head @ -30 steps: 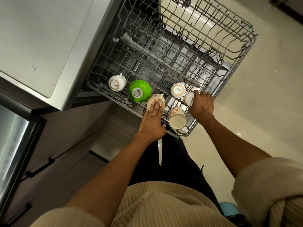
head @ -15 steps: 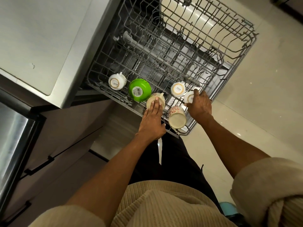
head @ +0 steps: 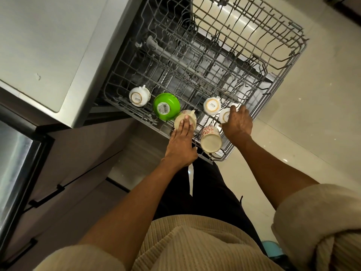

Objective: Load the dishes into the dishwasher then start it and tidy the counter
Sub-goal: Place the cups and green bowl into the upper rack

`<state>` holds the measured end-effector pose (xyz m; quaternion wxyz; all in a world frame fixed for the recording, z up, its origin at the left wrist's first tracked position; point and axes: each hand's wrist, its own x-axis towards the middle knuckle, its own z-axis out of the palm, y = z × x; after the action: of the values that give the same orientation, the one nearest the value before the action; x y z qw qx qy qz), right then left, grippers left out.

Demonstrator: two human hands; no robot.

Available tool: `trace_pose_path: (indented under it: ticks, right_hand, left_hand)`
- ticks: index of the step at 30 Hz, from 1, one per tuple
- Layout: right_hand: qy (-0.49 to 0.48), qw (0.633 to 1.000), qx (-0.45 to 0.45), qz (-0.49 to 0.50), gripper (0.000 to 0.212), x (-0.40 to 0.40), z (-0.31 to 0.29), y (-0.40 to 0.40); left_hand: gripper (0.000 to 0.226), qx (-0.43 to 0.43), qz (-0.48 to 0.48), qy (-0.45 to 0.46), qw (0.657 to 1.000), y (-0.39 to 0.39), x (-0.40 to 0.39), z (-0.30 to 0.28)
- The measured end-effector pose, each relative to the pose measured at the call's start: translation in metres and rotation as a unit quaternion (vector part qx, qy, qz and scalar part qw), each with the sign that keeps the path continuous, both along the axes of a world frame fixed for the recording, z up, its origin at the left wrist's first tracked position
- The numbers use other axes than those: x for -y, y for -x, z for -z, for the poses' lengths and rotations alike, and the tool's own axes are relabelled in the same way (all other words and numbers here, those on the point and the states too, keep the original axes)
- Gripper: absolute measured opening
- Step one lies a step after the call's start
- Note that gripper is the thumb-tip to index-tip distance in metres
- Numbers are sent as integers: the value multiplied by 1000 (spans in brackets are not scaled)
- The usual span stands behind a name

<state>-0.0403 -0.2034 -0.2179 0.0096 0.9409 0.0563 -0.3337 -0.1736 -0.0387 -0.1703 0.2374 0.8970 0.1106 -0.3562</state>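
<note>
The dishwasher's upper wire rack (head: 301,53) is pulled out over the floor. Along its near edge stand upside-down dishes: a white cup (head: 139,96), a green bowl (head: 166,108), a cream cup (head: 180,120), another white cup (head: 212,105) and a red-patterned mug (head: 211,139). My left hand (head: 181,141) rests with straight fingers on the cream cup. My right hand (head: 237,124) curls over a third white cup (head: 224,115) at the rack's near right corner, hiding most of it.
A pale countertop (head: 48,45) lies at the left above the dishwasher. Below it are dark cabinet drawers with black handles (head: 46,194) and a shiny appliance front (head: 13,153). Glossy floor tiles (head: 322,114) spread to the right.
My right hand has shifted a little with the white cup at the rack's corner, its fingers spreading over the cup. My left hand stays on the cream cup.
</note>
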Motion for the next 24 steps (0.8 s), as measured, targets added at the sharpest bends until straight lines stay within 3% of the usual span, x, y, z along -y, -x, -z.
trace_pose_path:
  ticks: [24]
  right_hand:
    - [-31,1000,-1,-4,95,7,-19,10]
  left_hand:
    - [93,-5,-5,-9,1000,4,2,-13]
